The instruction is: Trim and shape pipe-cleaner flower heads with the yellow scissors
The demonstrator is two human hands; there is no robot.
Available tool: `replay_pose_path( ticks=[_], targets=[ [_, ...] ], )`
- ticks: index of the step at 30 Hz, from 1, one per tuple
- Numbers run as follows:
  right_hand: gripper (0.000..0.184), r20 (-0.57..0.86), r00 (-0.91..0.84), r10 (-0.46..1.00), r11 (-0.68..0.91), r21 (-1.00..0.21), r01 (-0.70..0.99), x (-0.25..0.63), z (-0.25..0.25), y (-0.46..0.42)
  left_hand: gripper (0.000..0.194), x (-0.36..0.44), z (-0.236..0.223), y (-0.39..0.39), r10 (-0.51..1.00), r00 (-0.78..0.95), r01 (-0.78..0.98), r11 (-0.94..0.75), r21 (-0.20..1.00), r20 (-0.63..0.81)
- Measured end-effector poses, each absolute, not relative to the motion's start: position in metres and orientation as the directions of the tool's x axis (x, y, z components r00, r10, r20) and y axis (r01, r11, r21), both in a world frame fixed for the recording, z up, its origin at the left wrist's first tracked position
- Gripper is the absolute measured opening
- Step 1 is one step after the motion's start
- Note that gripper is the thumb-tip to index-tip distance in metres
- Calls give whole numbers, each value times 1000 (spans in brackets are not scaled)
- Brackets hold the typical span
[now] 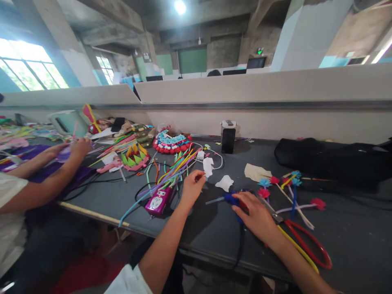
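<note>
My left hand (193,185) pinches a small white cut-out piece (208,166), thumb and finger closed at its lower edge. Another white cut-out piece (224,183) lies flat on the dark table between my hands. Fingers curled over it, my right hand (254,212) grips a blue glue gun (232,198), mostly hidden beneath the palm. A pale translucent glue stick (214,200) pokes out on its left, and a black cord hangs over the table edge. Large scissors (315,247) with red and yellow handles lie beside my right wrist, partly covered by it.
A purple power strip (158,201) and many coloured pipe cleaners (176,169) lie left. Behind are a beaded collar-like piece (171,141) and an upright phone (228,141). Craft flowers (274,181) and a black bag (330,159) lie right. A co-worker's hands (76,149) work far left.
</note>
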State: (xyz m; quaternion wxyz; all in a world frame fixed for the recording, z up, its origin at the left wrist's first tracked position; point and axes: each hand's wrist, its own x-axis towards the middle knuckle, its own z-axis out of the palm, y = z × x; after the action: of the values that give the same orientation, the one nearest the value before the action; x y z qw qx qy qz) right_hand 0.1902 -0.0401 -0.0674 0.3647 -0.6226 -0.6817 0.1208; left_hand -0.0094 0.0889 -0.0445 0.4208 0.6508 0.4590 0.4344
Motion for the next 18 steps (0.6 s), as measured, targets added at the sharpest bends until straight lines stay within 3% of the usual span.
replay_pose_path(
  ticks=[5, 10, 14, 18],
  targets=[
    [27, 326, 79, 942, 184, -698, 693, 185, -62, -41, 27, -10, -36, 85, 950, 300, -184, -28, 982, 84],
    [26, 294, 182, 938, 150, -820, 552, 182, -56, -41, 26, -4, -35, 76, 893, 449, -367, 165, 916, 18],
    [29, 289, 291, 912, 136, -883, 449, 181, -47, -46, 23, 6, -34, 62, 810, 585, -396, 326, 858, -37],
    [33, 285, 326, 901, 150, -912, 382, 177, -37, -50, 20, 17, -35, 47, 762, 648, -318, 288, 903, -15]
  ],
)
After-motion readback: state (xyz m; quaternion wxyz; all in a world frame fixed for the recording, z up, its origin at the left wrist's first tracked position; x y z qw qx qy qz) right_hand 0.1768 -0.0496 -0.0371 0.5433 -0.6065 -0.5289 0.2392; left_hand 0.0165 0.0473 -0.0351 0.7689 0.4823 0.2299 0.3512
